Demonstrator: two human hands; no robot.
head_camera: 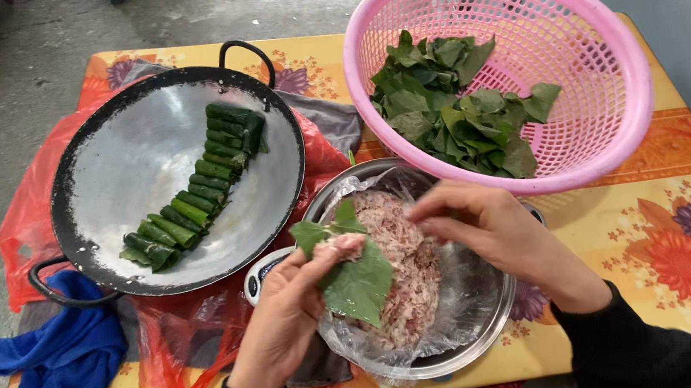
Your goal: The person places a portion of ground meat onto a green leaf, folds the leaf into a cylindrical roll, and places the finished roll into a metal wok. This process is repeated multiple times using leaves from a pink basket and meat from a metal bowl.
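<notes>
My left hand [286,316] holds a green leaf [359,282] flat on its fingers, with a small lump of minced meat on the leaf's upper part. My right hand [495,234] hovers over the steel bowl [479,325], fingertips pinched at the meat near the leaf. The bowl is lined with clear plastic and holds pink minced meat [407,252]. A pink plastic basket [604,47] behind it holds a pile of loose green leaves [456,105]. To the left, a round steel pan [120,166] carries a curved row of several rolled green leaf parcels [199,188].
Everything stands on a low table with a yellow flowered cloth [676,245]. A red plastic bag [31,210] lies under the pan, and a blue cloth [56,370] hangs at the front left. Grey concrete floor surrounds the table.
</notes>
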